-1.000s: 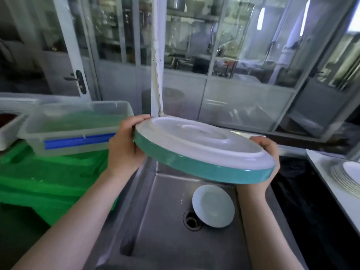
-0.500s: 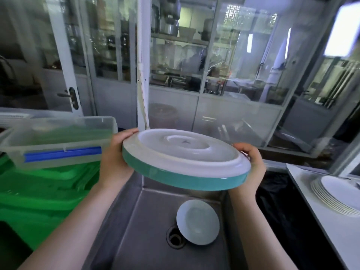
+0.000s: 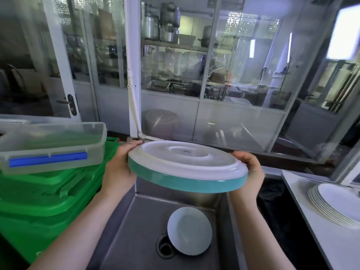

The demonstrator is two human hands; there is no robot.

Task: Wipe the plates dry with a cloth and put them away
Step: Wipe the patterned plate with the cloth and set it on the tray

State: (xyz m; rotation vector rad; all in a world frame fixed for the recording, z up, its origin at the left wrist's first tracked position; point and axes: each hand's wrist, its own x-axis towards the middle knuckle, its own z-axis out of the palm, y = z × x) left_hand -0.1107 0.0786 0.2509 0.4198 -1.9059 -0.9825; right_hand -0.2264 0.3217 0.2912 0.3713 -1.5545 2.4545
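Both hands hold a large round dish (image 3: 187,166), white on its upturned underside with a teal rim band, level above the steel sink (image 3: 136,230). My left hand (image 3: 118,168) grips its left edge and my right hand (image 3: 249,168) grips its right edge. A small white plate (image 3: 190,230) lies in the sink basin beside the drain (image 3: 165,248). A stack of white plates (image 3: 337,205) rests on the white counter (image 3: 331,246) at the right. No cloth is visible.
A clear plastic box with a blue clip (image 3: 50,145) sits on green plastic crates (image 3: 44,197) left of the sink. Glass partition walls (image 3: 233,84) and a white pipe (image 3: 132,94) stand behind the sink.
The view has tilted up and turned slightly left, so the plate stack shows more at the right. The dish stays held level in both hands over the sink.
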